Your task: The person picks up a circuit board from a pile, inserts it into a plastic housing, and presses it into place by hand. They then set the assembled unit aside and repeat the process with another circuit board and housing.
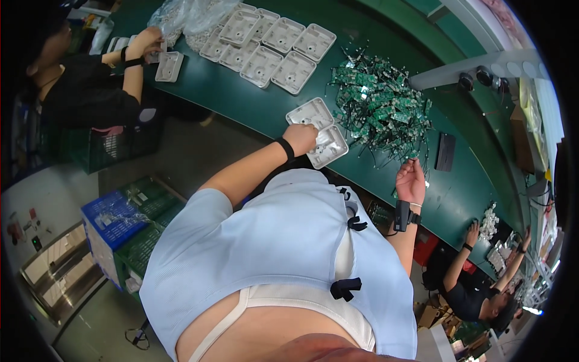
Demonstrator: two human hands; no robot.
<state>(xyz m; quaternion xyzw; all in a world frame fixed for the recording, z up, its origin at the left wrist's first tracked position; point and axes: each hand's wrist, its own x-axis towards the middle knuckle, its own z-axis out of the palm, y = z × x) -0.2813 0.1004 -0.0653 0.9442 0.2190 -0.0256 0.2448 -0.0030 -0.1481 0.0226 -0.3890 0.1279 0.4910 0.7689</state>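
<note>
My left hand (300, 138) rests on a white plastic housing (329, 146) at the near edge of the green bench (241, 99), fingers curled on its rim. A second white housing (309, 112) lies just behind it. My right hand (411, 180) is raised, pinching a small wired part at the edge of a heap of green circuit boards (380, 105). A black band sits on my left wrist, a black device on my right.
Several white housings (268, 42) lie in rows at the back left beside clear plastic bags (187, 15). A black flat block (446, 151) lies to the right. One person works at the left end, another at the right. Blue and green crates (120, 220) stand on the floor.
</note>
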